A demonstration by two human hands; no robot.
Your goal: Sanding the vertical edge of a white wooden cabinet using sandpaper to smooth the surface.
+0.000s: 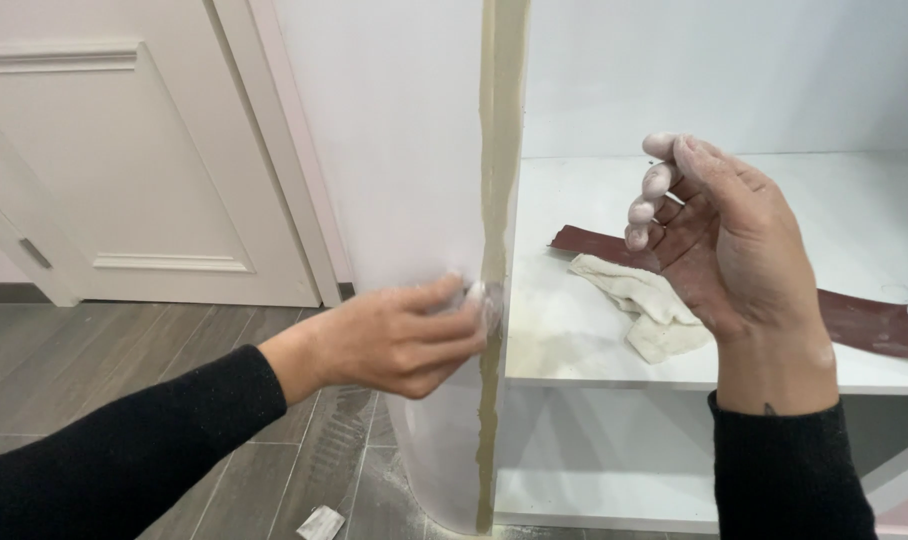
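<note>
Head view: left hand (399, 335) fingers pinching together, pressing on vertical panel edge (494, 250), running top-to-bottom just right of fingertips; right hand (719, 245) hovering farther off, fingers loosely curled, empty.

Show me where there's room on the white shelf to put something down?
The shelf is bare at its front-left, between the panel edge and the cloth. The middle is crowded by the cloth and sandpaper strip.

White room with built-in shelving

A panelled white door (124, 160) is standing left above grey wood-plank floor (104, 350); white shelves (574, 340) are sitting right, evenly lit.
</note>
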